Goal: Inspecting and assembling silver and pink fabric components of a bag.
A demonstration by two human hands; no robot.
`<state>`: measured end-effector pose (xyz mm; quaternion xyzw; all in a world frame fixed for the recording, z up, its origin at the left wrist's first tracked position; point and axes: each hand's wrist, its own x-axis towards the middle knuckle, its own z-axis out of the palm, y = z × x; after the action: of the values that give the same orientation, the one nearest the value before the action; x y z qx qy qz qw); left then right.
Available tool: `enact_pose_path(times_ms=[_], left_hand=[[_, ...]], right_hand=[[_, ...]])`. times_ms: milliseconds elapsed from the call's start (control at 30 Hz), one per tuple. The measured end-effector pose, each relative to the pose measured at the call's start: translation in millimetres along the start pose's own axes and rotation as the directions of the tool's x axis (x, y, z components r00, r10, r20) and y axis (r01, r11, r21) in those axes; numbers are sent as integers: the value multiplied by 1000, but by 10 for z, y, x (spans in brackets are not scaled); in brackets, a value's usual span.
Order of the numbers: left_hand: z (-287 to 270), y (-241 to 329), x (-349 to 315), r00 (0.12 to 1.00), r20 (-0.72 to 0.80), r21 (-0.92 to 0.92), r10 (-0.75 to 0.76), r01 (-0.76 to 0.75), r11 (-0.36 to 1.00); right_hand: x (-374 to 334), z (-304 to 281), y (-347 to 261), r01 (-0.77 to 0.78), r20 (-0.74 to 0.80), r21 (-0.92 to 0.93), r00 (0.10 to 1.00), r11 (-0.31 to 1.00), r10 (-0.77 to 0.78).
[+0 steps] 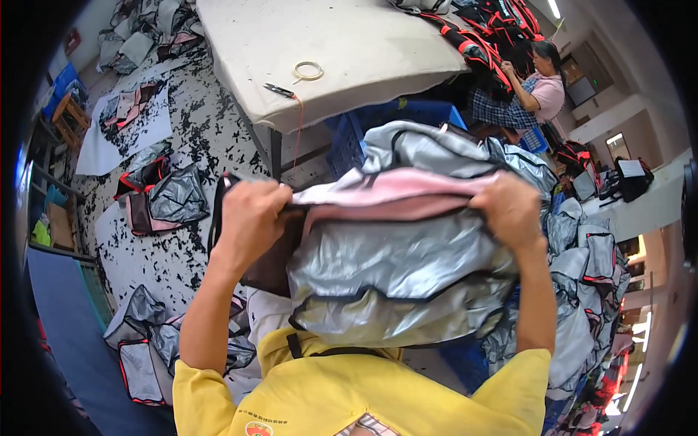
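Stretched between my two raised hands is a bag with a silver foil-like lining, black bound seams and a pink strip along its upper edge. My left hand is closed around the left end of that edge, beside a dark brown panel. At the other end my right hand grips the pink edge in a fist, slightly smeared by motion. The lining sags in creases toward my lap. Whatever lies beneath the bag is hidden.
Ahead stands a cloth-covered table bearing a tape roll and thread snips. A blue crate holds more silver-lined pieces. Bag piles lie right; black scraps litter the floor. A person works at far right.
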<state>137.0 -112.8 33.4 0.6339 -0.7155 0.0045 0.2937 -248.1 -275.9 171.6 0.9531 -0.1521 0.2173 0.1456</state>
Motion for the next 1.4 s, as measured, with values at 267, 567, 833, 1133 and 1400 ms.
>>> enact_pose_path(times_ms=[267, 567, 833, 1133, 1400], left_hand=[[-384, 523, 184, 842, -486, 208, 236, -151, 966], [1415, 433, -1535, 999, 29, 22, 32, -32, 999], [1324, 653, -1487, 989, 151, -92, 5, 9, 996], [1249, 742, -1242, 908, 416, -180, 41, 38, 983], [1265, 1111, -580, 992, 74, -388, 103, -66, 919]], right_hand=[[-268, -861, -261, -88, -151, -371, 988, 925, 33], [-2660, 1220, -1828, -409, 299, -74, 861, 909, 412], [-1907, 649, -1918, -667, 649, -13, 561, 745, 513], [-958, 496, -1415, -729, -42, 27, 683, 684, 729], [-1464, 779, -843, -899, 266, 417, 263, 135, 927]])
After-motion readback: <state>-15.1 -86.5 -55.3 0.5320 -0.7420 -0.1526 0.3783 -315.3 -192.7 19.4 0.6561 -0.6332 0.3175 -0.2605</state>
